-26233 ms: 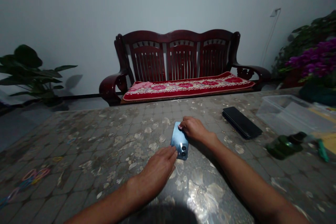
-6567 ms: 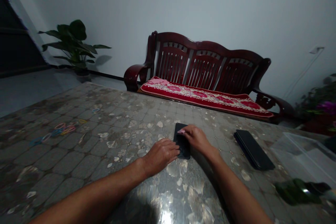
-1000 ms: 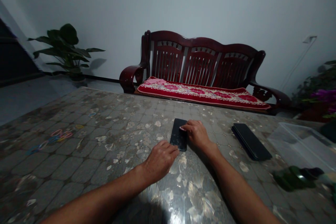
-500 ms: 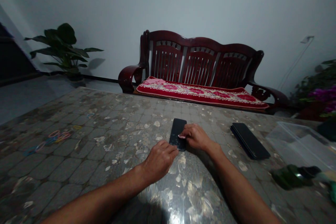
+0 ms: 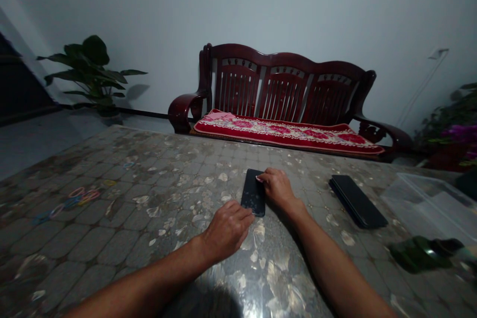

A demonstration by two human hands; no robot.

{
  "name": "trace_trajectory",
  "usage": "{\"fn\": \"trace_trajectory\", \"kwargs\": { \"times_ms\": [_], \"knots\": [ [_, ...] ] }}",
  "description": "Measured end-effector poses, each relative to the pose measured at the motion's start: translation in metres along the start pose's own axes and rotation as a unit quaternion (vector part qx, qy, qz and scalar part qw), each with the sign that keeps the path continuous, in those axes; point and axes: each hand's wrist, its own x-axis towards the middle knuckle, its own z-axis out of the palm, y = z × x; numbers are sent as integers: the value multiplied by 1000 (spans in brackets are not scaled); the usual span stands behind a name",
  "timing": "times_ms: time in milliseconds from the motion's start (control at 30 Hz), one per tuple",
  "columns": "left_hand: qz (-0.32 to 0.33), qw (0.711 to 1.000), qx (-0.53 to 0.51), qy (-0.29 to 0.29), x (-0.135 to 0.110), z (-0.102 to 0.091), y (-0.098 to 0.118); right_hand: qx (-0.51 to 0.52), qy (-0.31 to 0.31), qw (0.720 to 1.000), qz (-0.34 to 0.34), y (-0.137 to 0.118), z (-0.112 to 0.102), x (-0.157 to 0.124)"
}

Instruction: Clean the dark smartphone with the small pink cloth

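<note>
A black smartphone (image 5: 253,196) lies flat on the patterned tabletop, whitish smudges showing on its lower half. My left hand (image 5: 229,228) has its fingers curled at the phone's near left corner, gripping that end. Over the upper right part of the screen is my right hand (image 5: 278,186), fingers pinched together. A tiny pale bit shows at those fingertips, too small to name; the rest is hidden by the fingers.
Stacked dark phones or cases (image 5: 357,201) lie to the right. Beyond them are a clear plastic box (image 5: 428,203) and a green bottle (image 5: 421,254) on its side. Several coloured scissors-like loops (image 5: 80,196) lie left. A wooden bench (image 5: 283,87) stands behind the table.
My right hand has slid away from me along the screen, from its middle to its upper part, uncovering more of the lower screen. My left hand stays at the near corner.
</note>
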Motion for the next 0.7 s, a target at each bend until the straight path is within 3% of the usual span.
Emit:
{"fn": "trace_trajectory", "kwargs": {
  "times_ms": [233,433,700],
  "knots": [
    [13,1000,-20,-8,1,-1,3,47,-41,995,-74,-2,-3,-4],
    [4,1000,-30,7,2,-2,1,15,14,999,28,-4,-7,7],
    [9,1000,-18,-10,3,-1,-1,-64,-43,995,58,-12,-4,31]
  ]
}}
